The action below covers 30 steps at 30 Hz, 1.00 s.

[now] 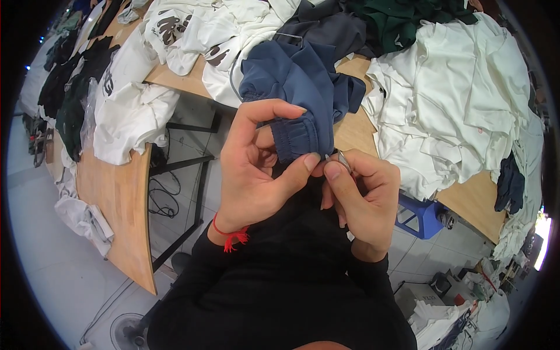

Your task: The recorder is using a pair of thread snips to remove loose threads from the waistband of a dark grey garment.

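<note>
A navy blue garment (303,81) hangs off the wooden table's edge toward me. My left hand (256,169) grips its elastic cuff (296,139) between thumb and fingers. A red string is tied around that wrist (233,236). My right hand (361,195) is closed around a small metal tool (341,159), its tip right at the cuff's edge beside my left thumb. Black sleeves cover both my forearms.
The L-shaped wooden table (119,198) holds piles of white garments (461,99), white printed shirts (192,35), dark green clothes (396,20) and black clothes (70,81). A blue plastic stool (417,216) stands below the table. Cables and a fan base (125,332) lie on the tiled floor.
</note>
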Motion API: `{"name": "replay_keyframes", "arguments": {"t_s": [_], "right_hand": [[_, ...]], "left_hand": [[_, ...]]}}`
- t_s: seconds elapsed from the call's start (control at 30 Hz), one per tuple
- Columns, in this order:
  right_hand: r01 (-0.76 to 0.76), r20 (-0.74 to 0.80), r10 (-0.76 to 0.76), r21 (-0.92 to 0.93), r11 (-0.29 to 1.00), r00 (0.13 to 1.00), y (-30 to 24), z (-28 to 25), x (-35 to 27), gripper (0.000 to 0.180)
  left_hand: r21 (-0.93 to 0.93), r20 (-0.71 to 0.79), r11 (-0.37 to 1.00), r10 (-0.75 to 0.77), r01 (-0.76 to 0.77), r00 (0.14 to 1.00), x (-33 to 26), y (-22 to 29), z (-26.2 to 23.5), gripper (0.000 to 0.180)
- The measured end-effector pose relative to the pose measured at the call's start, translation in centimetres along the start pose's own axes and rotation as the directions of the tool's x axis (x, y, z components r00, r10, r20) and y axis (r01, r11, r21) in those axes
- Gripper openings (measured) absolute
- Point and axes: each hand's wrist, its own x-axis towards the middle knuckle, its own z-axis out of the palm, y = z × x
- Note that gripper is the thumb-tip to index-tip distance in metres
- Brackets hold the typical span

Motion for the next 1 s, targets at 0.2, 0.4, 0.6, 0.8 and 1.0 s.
{"name": "replay_keyframes", "arguments": {"t_s": [0.2, 0.4, 0.6, 0.8, 1.0], "right_hand": [[0.054, -0.019, -0.054, 0.009, 0.998, 0.998, 1.1, 0.1, 0.2, 0.015], [0.2, -0.015, -0.201, -0.053, 0.978, 0.979, 1.8, 0.0, 0.6, 0.012], [0.354, 0.006, -0.355, -0.111, 0.929, 0.935, 2.5, -0.1, 1.1, 0.017], [0.404, -0.025, -0.411, -0.128, 0.906, 0.911, 2.9, 0.0, 1.1, 0.018], [0.431, -0.014, -0.438, -0.153, 0.889, 0.899, 2.9, 0.1, 1.1, 0.019]], "left_hand": [[-0.052, -0.005, 0.998, -0.046, 0.045, 0.999, 0.1, -0.1, 0.0, 0.054], [-0.109, -0.037, 0.99, -0.096, 0.092, 0.995, 0.0, -0.1, 0.1, 0.053], [-0.116, -0.042, 0.989, -0.096, 0.091, 0.994, 0.0, 0.0, 0.1, 0.052], [-0.075, -0.035, 0.993, -0.091, 0.089, 0.995, 0.0, 0.2, 0.3, 0.052], [-0.045, -0.032, 0.997, -0.07, 0.068, 0.997, -0.1, 0.2, 0.3, 0.053]]}}
